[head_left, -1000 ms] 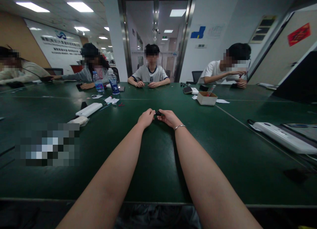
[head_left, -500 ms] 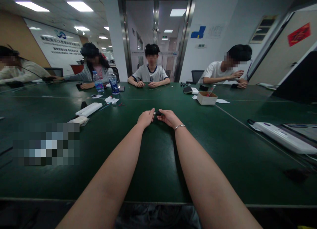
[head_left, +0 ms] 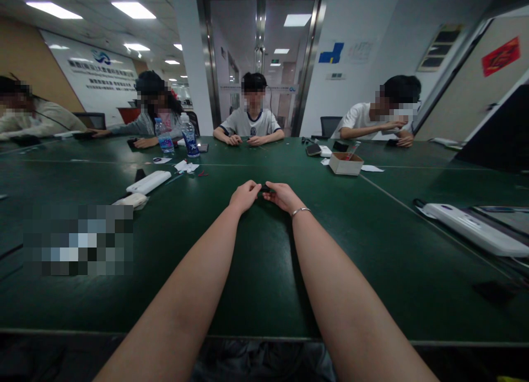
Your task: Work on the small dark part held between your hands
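Over the middle of the green table point(head_left: 264, 244) my two hands meet with their fingertips almost together. My right hand point(head_left: 281, 196) pinches a small black object point(head_left: 265, 188) from the right, thumb above and curled fingers below. From the left, my left hand point(head_left: 247, 194) is closed, its thumb and forefinger pressed to the object's other end. Fingers cover most of this object, and it is too small to tell its kind. A silver bracelet point(head_left: 301, 210) circles my right wrist.
A white power strip point(head_left: 149, 182) lies left; another power strip point(head_left: 471, 225) lies right. Ahead stand two bottles point(head_left: 189, 136) and a small open box point(head_left: 345, 166). Scraps of paper point(head_left: 186, 166) lie near the bottles. Several people point(head_left: 253, 117) sit along the far side.
My left fingertips have moved slightly right onto the black object's end, covering a shiny silver part seen half a second ago. My right hand has hardly moved.
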`<state>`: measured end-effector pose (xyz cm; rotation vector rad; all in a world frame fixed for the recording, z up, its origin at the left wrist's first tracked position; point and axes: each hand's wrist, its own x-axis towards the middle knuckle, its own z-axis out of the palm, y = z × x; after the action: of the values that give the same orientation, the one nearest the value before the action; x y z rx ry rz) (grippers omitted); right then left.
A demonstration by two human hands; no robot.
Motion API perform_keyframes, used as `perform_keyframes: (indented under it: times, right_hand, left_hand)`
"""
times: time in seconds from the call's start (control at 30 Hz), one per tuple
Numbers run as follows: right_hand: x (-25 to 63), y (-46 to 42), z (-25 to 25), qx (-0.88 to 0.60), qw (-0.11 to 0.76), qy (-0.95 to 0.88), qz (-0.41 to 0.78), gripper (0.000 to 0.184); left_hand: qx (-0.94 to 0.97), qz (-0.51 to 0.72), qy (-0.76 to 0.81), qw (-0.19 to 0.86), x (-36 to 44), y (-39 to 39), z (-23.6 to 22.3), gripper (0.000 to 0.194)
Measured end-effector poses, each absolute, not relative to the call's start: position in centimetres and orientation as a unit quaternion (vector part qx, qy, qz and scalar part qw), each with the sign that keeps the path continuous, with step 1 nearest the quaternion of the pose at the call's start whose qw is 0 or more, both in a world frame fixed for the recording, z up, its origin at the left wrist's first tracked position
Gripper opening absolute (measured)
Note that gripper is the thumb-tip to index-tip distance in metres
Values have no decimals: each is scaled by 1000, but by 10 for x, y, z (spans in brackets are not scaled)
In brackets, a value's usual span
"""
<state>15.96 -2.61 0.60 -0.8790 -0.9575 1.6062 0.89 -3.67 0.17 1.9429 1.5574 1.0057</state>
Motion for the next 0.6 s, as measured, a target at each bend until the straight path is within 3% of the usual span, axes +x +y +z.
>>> perform_keyframes:
  times: [0.17, 0.33, 0.5, 0.6]
  right_hand:
    - [159, -27, 6, -359, 509, -404, 670, 14]
    - [159, -27, 7, -369, 522, -385, 666, 15]
    - [159, -28, 8, -369, 520, -386, 667, 12]
    - [159, -28, 8, -373, 517, -384, 668, 10]
  left_hand:
    - [708, 350, 572, 222, 8, -34, -1, 51]
    - [709, 368, 556, 228, 8, -34, -1, 40]
    - [705, 352, 560, 254, 7, -34, 0, 53]
    - [704, 361, 553, 260, 7, -33, -1, 50]
